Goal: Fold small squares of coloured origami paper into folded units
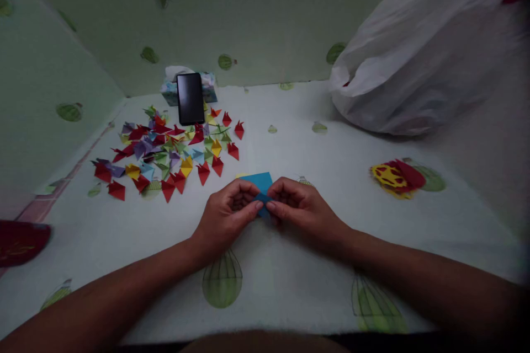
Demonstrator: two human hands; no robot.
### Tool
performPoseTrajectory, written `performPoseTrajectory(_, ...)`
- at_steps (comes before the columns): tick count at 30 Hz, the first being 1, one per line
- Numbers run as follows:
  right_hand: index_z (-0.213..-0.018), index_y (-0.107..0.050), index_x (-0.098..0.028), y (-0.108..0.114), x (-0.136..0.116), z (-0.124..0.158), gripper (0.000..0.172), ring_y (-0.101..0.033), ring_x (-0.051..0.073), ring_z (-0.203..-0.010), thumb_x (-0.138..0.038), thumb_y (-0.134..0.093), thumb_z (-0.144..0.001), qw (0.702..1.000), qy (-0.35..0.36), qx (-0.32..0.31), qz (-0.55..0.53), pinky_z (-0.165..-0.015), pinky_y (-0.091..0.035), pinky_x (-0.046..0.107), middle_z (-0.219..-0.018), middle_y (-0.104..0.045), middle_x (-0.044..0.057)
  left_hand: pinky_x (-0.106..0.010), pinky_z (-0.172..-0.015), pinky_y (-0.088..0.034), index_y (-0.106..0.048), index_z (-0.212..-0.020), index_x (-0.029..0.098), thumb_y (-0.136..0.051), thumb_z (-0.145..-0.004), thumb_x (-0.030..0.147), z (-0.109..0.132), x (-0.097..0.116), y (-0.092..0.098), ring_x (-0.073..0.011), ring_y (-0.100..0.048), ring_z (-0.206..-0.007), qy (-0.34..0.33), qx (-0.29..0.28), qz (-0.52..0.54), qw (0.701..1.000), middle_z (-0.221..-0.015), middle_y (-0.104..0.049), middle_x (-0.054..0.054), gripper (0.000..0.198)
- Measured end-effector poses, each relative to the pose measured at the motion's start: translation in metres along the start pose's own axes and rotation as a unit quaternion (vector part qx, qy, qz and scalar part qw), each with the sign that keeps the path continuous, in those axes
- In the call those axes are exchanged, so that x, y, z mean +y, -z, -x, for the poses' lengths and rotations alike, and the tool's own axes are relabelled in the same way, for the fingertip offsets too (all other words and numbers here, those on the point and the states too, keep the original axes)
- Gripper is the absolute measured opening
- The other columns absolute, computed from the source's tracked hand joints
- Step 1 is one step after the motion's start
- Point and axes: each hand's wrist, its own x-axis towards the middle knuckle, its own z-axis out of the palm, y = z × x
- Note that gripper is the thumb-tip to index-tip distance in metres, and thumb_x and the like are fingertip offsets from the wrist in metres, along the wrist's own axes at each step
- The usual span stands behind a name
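A small piece of folded blue origami paper (263, 198) is pinched between my two hands, just above the table. My left hand (232, 207) grips its left side between thumb and curled fingers. On the other side, my right hand (296, 203) pinches it the same way, the two thumb tips almost meeting. Fingers cover much of the piece, so its full shape is hidden. Right behind it lies a flat blue paper sheet (260, 178), with a yellow edge (241, 175) showing at its left corner. Folded paper cranes (178, 181) in several colours are spread to the left beyond my hands.
A black phone (190, 99) leans on a tissue box (210, 88) behind the cranes. At the back right stands a big white plastic bag (397, 77). Red and yellow cut-out pieces (389, 175) lie on the right. A dark red object (22, 242) sits at the left edge.
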Motion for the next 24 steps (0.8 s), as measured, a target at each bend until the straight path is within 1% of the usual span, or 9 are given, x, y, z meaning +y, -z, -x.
performPoseTrajectory(3,-0.084,-0.055,-0.018,0.0001,0.0014,-0.0003,0.011,-0.053,0.01,-0.05,-0.023,-0.065,-0.084,1.0,-0.006,0.006,-0.019,-0.05,-0.043,0.023,-0.058,-0.057,-0.005,-0.021,-0.062,-0.051,-0.061,-0.088,0.016,-0.07,-0.08,0.022,-0.0004,0.0008,-0.0007,-0.0096,-0.06,-0.066,0.024,-0.007,0.037,0.999,-0.073,-0.063,0.002,0.014)
performPoseTrajectory(8,-0.086,-0.057,-0.019,-0.0003,0.0031,-0.0006,0.01,-0.055,0.009,-0.051,-0.021,-0.066,-0.083,0.997,-0.012,0.022,-0.077,-0.048,-0.046,0.021,-0.063,-0.056,-0.006,-0.02,-0.062,-0.054,-0.06,-0.088,0.015,-0.07,-0.08,0.021,-0.0027,0.0021,-0.001,-0.0085,-0.063,-0.063,0.056,-0.019,0.085,0.995,-0.07,-0.065,0.002,0.014)
performPoseTrajectory(11,-0.087,-0.059,-0.019,-0.0008,0.0038,-0.0002,0.009,-0.055,0.008,-0.052,-0.019,-0.066,-0.083,0.995,-0.008,0.018,-0.1,-0.049,-0.049,0.021,-0.063,-0.056,-0.006,-0.019,-0.061,-0.054,-0.061,-0.088,0.015,-0.069,-0.081,0.02,-0.0029,0.0018,-0.0005,-0.0079,-0.064,-0.062,0.059,-0.021,0.094,0.994,-0.07,-0.067,0.002,0.012)
performPoseTrajectory(16,-0.085,-0.059,-0.018,-0.0011,0.0043,0.0002,0.008,-0.055,0.008,-0.052,-0.017,-0.066,-0.082,0.993,-0.007,0.017,-0.113,-0.048,-0.049,0.02,-0.061,-0.056,-0.006,-0.018,-0.061,-0.054,-0.061,-0.089,0.015,-0.068,-0.083,0.02,-0.0017,0.001,0.0,-0.0077,-0.065,-0.06,0.059,-0.027,0.101,0.993,-0.068,-0.068,0.003,0.011)
performPoseTrajectory(24,-0.087,-0.06,-0.018,0.0004,0.0074,-0.0003,0.008,-0.056,0.008,-0.051,-0.018,-0.067,-0.083,0.992,-0.012,0.008,-0.122,-0.048,-0.049,0.02,-0.062,-0.058,-0.005,-0.018,-0.06,-0.054,-0.061,-0.086,0.015,-0.069,-0.081,0.018,-0.0017,0.0019,0.0005,-0.0077,-0.065,-0.06,0.053,-0.027,0.103,0.993,-0.068,-0.067,0.003,0.01)
